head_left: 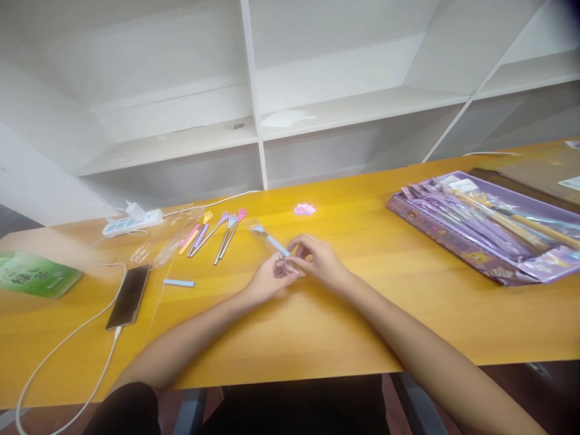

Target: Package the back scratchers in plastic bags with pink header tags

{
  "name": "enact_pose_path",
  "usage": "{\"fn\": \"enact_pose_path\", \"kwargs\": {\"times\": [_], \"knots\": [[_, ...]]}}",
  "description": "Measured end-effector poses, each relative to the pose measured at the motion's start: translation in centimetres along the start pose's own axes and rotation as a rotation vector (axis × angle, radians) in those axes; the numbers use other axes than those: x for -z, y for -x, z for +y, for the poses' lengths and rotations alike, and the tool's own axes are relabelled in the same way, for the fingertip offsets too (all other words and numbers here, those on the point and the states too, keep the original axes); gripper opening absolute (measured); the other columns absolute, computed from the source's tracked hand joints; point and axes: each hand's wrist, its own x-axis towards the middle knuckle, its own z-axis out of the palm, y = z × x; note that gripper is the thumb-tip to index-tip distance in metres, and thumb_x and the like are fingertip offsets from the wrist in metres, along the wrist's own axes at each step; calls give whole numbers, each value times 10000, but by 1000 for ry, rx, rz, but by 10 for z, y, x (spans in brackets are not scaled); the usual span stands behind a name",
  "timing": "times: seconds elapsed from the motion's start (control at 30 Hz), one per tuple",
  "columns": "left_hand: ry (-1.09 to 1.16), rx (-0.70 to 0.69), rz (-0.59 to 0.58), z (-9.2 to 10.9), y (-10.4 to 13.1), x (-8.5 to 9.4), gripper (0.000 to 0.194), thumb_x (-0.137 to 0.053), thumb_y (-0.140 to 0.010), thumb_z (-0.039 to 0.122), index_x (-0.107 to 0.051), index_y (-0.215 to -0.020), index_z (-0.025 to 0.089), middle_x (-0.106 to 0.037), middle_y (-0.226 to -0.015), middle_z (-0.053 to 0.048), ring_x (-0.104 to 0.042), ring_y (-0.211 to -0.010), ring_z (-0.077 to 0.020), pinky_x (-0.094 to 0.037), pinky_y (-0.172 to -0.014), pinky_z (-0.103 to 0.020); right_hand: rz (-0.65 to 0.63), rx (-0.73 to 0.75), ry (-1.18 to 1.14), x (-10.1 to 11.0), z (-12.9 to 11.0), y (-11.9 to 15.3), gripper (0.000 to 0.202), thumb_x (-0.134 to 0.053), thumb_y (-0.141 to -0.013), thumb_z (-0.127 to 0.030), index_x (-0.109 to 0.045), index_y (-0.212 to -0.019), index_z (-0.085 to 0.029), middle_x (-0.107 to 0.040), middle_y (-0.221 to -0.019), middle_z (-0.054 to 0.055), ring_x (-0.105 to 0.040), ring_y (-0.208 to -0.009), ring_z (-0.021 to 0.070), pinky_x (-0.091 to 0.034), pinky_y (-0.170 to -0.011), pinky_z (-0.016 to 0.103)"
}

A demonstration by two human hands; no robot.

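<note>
On the yellow table (317, 326) my left hand (268, 281) and my right hand (317, 258) meet over a small blue back scratcher (270, 238) inside a clear plastic sleeve. Both hands pinch the near end of that sleeve, which shows a pink patch. The scratcher's claw end points away to the upper left. To the left lie several more small scratchers (217, 232) in yellow, pink, purple and blue, side by side. A loose light blue handle piece (179, 283) lies near the phone.
A purple box (480, 232) of packaged items stands at the right. A phone (129, 296) on a white cable, a white power strip (131, 222), clear empty sleeves (158, 248) and a green packet (36, 275) sit at the left. Small pink tags (304, 209) lie mid-table. White shelves behind.
</note>
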Motion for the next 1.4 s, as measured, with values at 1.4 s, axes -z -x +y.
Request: {"fn": "enact_pose_path", "kwargs": {"times": [1.4], "knots": [[184, -101, 179, 15, -20, 37, 428, -846, -814, 455, -652, -1048, 153, -724, -896, -42, -698, -759, -161, -594, -720, -307, -35, 467, 323, 4, 5, 3, 113, -666, -996, -211, -675, -1094, -264, -637, -1155, 79, -660, -861, 176, -544, -729, 320]]}}
